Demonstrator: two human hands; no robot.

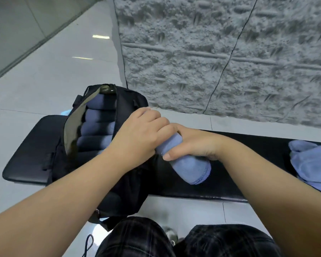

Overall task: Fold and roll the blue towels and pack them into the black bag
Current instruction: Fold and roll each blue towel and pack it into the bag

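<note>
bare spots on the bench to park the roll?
Bare bench between the rolled towel, gripped by both hands (left hand, right hand), and the loose towels; also the end left of the black bag. Crowded at the bag.

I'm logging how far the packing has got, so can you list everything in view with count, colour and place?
bag: one, black, open on the left part of the bench.
rolled towels in the bag: about five showing, blue, stacked in a row inside the opening.
rolled towel: one, blue, held over the bench just right of the bag.
loose towel: one, blue, crumpled at the right end of the bench.
bench: one, black, padded, across the middle.
floor: pale grey tiles.
wall: grey, rough-textured, behind the bench.
left hand: one, curled round the far end of the rolled towel.
right hand: one, fingers gripping the rolled towel's middle.
</note>
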